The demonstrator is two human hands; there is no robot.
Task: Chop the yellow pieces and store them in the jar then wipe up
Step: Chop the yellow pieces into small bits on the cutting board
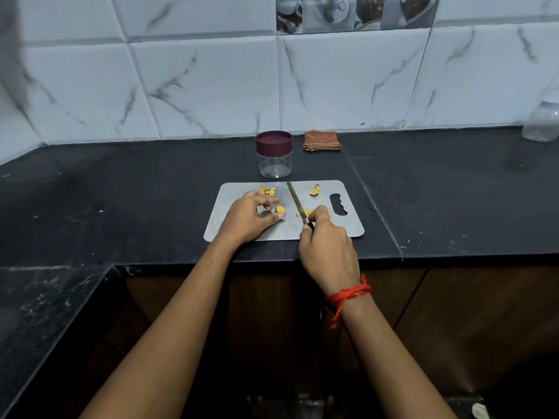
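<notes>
A grey metal cutting board (348, 225) lies on the black counter. Yellow pieces lie on it: a small heap (268, 191) at the far left, one (315, 190) at the far right, some (305, 212) beside the blade. My left hand (251, 217) rests on the board, its thumb and fingers around a yellow piece (280, 209). My right hand (325, 243) grips the handle of a knife (295, 201), the blade pointing away across the board. Just behind the board stands a clear jar (274, 164) with a maroon lid, closed. Right of it lies a folded checked cloth (321, 141).
A clear plastic bottle (541, 122) stands at the far right against the tiled wall. The counter turns a corner on the left and runs toward me. Dark cabinet doors are below the counter's front edge.
</notes>
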